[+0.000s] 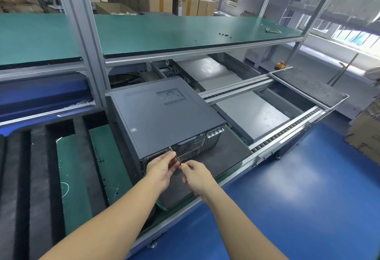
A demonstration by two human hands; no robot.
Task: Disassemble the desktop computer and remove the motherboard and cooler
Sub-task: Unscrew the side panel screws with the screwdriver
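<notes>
A dark grey desktop computer case (164, 113) lies on its side on a dark mat (224, 154), its closed side panel facing up and its rear panel toward me. A small screwdriver (177, 159) with a yellow end points at the top edge of the rear panel. My left hand (162, 169) pinches the screwdriver's shaft close to the case. My right hand (196, 175) grips its handle end just behind. The motherboard and cooler are hidden inside the case.
A green shelf (185, 31) above carries several small screws (225, 35) and a tool (272, 31). Black foam strips (41, 167) lie on the green mat at left. A roller conveyor (287, 130) runs to the right, a cardboard box (366, 136) beyond it.
</notes>
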